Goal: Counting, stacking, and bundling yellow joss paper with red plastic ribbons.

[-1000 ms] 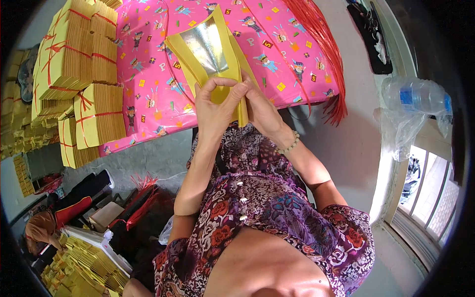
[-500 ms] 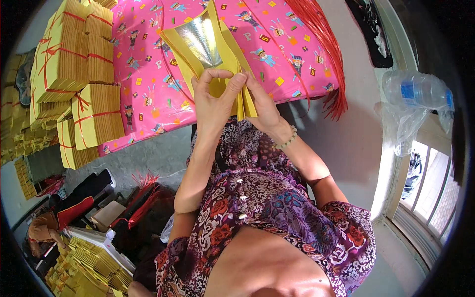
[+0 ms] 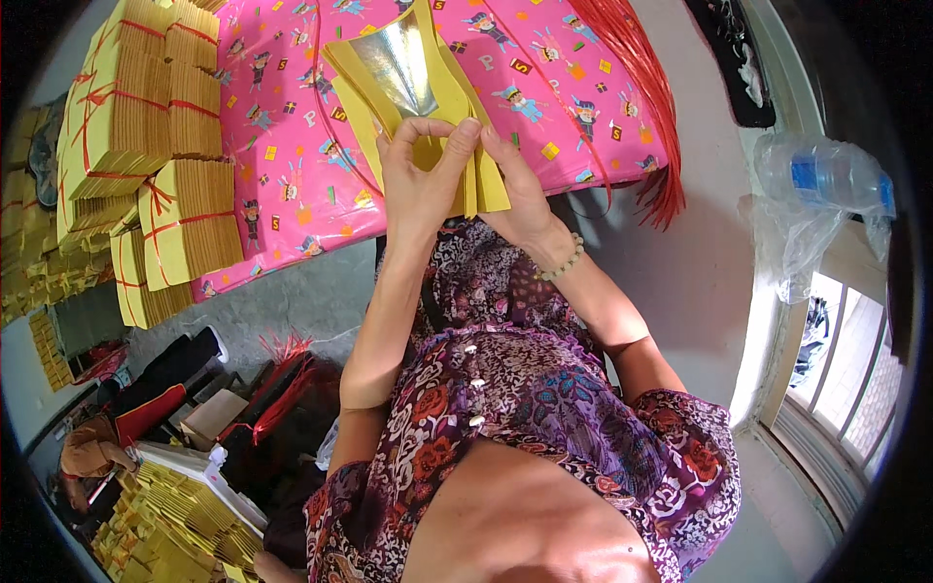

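Note:
A small sheaf of yellow joss paper (image 3: pixel 365 89) with a silver foil patch is held over the near part of the pink table cover (image 3: pixel 292 209). My left hand (image 3: pixel 420 185) grips its left side, thumb and bent forefinger forming a ring. On the other side, my right hand (image 3: pixel 523 189) pinches the sheets, its fingertips close to the left thumb. The sheets bow inward where they are gripped, and their near edges fan apart below the fingers. Some fingers are hidden behind the paper.
Tied bundles of yellow paper (image 3: pixel 199 209) are stacked at the table's left. Red plastic strings (image 3: pixel 646 117) hang over its right edge. A plastic bottle (image 3: pixel 821 175) in a clear bag hangs at the right. Another person (image 3: pixel 92 447) is at the lower left, near more yellow paper (image 3: pixel 185 505).
Both hands have risen slightly with the joss paper. Its near edges have shifted, with the right one spread farther to the right. The grip stays on the sheets.

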A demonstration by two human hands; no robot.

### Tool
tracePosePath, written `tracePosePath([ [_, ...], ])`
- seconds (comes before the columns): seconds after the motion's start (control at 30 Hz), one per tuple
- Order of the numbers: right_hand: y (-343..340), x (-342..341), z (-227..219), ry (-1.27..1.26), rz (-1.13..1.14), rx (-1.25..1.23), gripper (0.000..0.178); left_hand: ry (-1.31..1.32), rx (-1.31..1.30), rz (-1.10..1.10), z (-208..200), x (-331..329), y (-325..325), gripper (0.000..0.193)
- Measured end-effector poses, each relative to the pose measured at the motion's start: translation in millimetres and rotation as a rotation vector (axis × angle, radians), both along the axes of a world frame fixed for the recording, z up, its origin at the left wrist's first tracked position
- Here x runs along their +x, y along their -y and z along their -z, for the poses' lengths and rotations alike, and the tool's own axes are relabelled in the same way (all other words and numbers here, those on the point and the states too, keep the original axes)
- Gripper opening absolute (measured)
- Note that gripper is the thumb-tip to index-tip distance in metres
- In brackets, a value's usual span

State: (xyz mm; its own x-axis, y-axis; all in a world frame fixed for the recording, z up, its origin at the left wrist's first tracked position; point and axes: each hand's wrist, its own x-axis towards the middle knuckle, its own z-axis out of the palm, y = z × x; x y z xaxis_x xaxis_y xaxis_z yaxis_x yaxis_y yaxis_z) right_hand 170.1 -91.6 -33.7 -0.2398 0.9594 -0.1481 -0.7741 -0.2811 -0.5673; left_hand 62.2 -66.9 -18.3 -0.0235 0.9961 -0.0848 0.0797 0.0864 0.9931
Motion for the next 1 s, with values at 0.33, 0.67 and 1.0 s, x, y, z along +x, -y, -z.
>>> tracePosePath([
  [0.33,-7,3,5,-0.027,-0.054,-0.001,0.043,-0.101,0.041,-0.035,6,5,-7,0.043],
  [0.67,-8,5,12,-0.064,-0.043,-0.058,0.04,-0.072,0.003,-0.04,15,8,-8,0.044],
  [1.0,-8,8,16,-0.085,0.008,-0.029,0.035,-0.115,0.027,-0.024,22,11,-10,0.043],
])
